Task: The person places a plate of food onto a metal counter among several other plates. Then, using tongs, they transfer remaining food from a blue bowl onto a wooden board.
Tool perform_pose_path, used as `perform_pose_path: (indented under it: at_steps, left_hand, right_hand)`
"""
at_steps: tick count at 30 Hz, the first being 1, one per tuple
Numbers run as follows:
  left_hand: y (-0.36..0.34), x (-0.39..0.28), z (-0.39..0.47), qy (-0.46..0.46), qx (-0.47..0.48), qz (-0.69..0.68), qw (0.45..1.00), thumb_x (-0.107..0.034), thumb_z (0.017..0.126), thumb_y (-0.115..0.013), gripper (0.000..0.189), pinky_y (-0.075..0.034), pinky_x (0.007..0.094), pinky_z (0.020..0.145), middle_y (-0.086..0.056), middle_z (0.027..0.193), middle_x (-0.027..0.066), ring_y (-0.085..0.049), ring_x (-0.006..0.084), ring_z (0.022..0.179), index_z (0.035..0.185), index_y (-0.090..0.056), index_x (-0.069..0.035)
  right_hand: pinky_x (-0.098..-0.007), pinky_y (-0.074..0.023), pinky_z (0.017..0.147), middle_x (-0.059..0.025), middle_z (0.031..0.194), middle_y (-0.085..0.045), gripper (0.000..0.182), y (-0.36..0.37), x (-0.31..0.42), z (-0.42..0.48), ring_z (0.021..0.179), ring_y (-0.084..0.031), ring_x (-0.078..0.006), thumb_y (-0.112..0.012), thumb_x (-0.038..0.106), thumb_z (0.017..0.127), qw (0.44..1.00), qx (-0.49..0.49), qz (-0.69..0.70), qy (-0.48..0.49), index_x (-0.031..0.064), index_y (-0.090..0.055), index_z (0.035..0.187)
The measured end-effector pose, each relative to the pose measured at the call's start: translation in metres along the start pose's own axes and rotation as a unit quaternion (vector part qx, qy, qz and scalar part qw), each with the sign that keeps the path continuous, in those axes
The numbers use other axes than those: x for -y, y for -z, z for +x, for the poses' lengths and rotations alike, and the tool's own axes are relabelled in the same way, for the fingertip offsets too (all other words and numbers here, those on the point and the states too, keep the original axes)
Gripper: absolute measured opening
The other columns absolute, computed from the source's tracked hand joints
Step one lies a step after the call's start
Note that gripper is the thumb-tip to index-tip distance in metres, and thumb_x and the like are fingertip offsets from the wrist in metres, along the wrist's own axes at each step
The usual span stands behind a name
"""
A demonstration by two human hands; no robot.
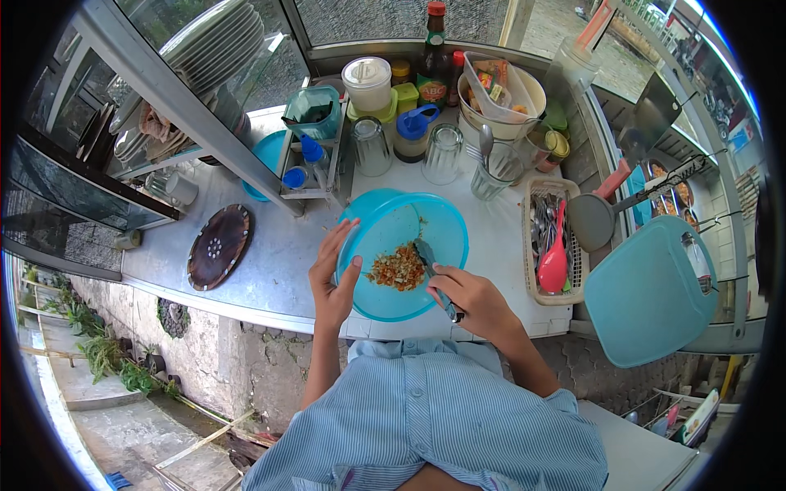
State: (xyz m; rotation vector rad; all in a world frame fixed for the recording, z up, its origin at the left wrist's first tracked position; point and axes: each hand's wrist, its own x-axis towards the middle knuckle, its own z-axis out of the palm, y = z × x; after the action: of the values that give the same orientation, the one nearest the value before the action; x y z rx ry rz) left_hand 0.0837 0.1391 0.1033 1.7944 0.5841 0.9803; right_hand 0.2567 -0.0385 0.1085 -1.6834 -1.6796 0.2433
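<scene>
A light-blue plastic bowl is tilted on the white counter before me. Finely chopped orange and pale green food lies heaped inside it, with a few bits higher up the wall. My left hand holds the bowl's left side, thumb over the rim and fingers spread along the outside. In my right hand is a metal utensil that looks like a knife. Its dark, flat end touches the right edge of the heap. My fingers hide part of its handle.
Upturned glasses, a sauce bottle and tubs stand behind the bowl. To the right are a cutlery basket and a hanging blue cutting board. A brown oval tray lies left, near a metal cabinet post.
</scene>
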Motion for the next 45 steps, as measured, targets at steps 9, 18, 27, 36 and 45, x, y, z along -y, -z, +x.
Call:
perform_pose_path:
  at_steps: [9,18,27,36,45]
  left_hand:
    - [-0.001,0.000,0.002,0.010,-0.004,-0.006,1.000,-0.006,0.086,-0.061,0.040,-0.028,0.0473,0.115,-0.062,0.133,0.0130,-0.045,0.0317,0.137,0.125,-0.063,0.002]
    - [-0.002,-0.002,0.002,-0.006,0.002,-0.008,1.000,-0.006,0.086,-0.061,0.040,-0.029,0.0474,0.115,-0.062,0.133,0.0124,-0.045,0.0316,0.137,0.125,-0.063,0.002]
    - [-0.002,0.000,0.001,0.005,0.001,-0.004,1.000,-0.007,0.087,-0.060,0.040,-0.029,0.0473,0.115,-0.061,0.134,0.0124,-0.044,0.0317,0.137,0.126,-0.063,0.001]
    - [-0.001,0.007,-0.002,0.020,-0.033,-0.016,0.999,-0.010,0.089,-0.061,0.040,-0.029,0.0450,0.115,-0.060,0.135,0.0149,-0.047,0.0307,0.135,0.128,-0.062,0.001]
    - [0.026,0.032,-0.021,0.172,-0.190,-0.144,0.956,-0.012,0.092,-0.060,0.039,-0.045,0.0339,0.098,-0.068,0.115,0.0140,-0.063,0.0195,0.105,0.126,-0.062,0.006]
  right_hand:
    - [-0.0415,-0.0533,0.095,-0.0241,0.122,-0.058,0.037,-0.006,0.008,-0.005,0.109,-0.061,-0.0387,-0.068,0.000,0.071,0.996,0.078,-0.014,0.041,0.0010,-0.055,0.105]
    - [-0.0419,-0.0543,0.094,-0.0255,0.121,-0.058,0.033,-0.007,0.017,-0.004,0.109,-0.062,-0.0388,-0.068,0.004,0.072,0.992,0.083,-0.030,0.091,-0.0006,-0.054,0.102]
    - [-0.0411,-0.0557,0.091,-0.0269,0.122,-0.058,0.033,-0.010,0.024,0.000,0.110,-0.063,-0.0389,-0.067,0.006,0.074,0.988,0.072,-0.023,0.132,-0.0010,-0.054,0.103]
    - [-0.0399,-0.0576,0.083,-0.0240,0.114,-0.063,0.029,0.001,0.022,0.000,0.103,-0.068,-0.0347,-0.072,0.002,0.078,0.996,-0.003,0.059,0.061,-0.0008,-0.062,0.104]
    - [-0.0317,-0.0567,0.081,-0.0221,0.104,-0.071,0.023,0.018,0.010,-0.011,0.094,-0.072,-0.0257,-0.077,0.000,0.079,0.937,-0.236,0.249,-0.058,-0.0022,-0.067,0.100]
